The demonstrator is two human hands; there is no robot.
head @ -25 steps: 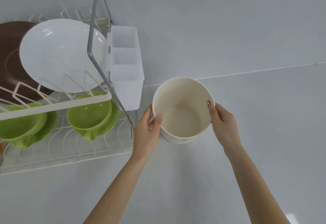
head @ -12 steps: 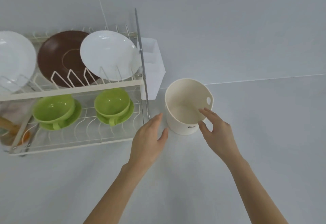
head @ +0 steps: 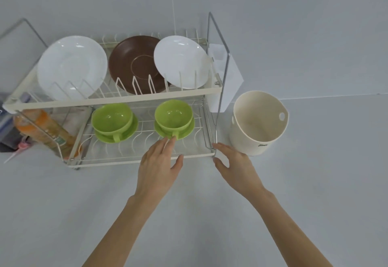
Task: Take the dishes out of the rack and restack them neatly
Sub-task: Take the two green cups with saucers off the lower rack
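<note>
Head view showed the left hand (head: 157, 168) with fingers (head: 168, 142) spread and empty, tips at the handle of the right green cup (head: 173, 113), presumably positioned to lift it. That cup sat on a green saucer (head: 186, 131) on the lower tier of the rack (head: 117, 98). The right hand (head: 236, 167) hovered beside the rack's corner, fingers loosely parted, holding nothing. A second green cup (head: 112, 118) stood further left. Three plates stood upright in the upper slots. A cream bucket (head: 258, 123) stood on the counter (head: 210, 203) just right of the rack.
</note>
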